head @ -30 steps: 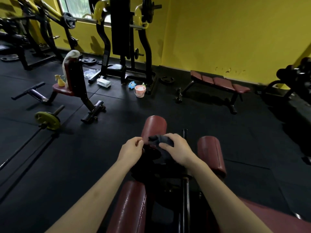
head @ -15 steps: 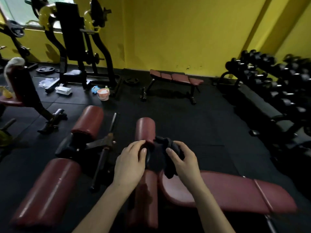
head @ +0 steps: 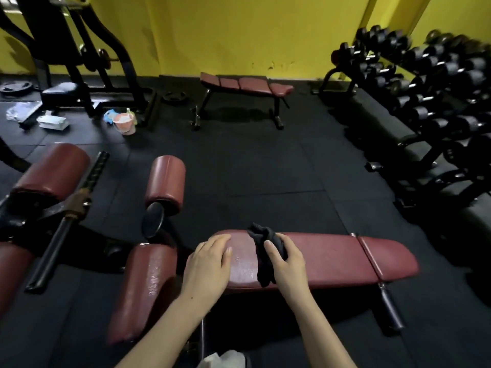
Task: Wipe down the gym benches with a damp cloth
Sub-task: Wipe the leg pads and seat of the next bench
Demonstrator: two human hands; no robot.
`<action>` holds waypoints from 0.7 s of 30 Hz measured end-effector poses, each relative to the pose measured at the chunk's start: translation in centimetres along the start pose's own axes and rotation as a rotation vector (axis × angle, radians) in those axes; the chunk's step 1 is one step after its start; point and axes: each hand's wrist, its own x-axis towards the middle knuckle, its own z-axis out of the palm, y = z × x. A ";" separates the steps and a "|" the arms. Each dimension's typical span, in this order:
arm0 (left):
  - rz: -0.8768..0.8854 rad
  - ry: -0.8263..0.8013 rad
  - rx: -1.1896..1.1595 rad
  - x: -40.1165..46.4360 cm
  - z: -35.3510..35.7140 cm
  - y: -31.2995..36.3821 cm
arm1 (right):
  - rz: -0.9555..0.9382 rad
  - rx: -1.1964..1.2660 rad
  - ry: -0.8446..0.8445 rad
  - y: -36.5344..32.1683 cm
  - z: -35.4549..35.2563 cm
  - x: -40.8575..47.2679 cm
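At six o'clock the maroon padded counter (head: 332,257) runs crosswise, its vinyl beaded with wet spots near the left end. The right hand (head: 285,261) curls round a bunched dark cloth (head: 265,248) resting on that pad; the left hand (head: 210,261) lies flat with straight fingers on the pad's end. Black rubber floor tiles (head: 252,168) spread out to a yellow wall (head: 239,30). A second bench (head: 245,87) stands at twelve o'clock, a dumbbell rack (head: 425,83) at two, a pink bucket (head: 124,123) at ten.
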 end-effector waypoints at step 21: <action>-0.523 -0.168 0.007 10.7 21.9 -11.6 | -0.098 -0.685 -0.300 20.7 9.3 24.8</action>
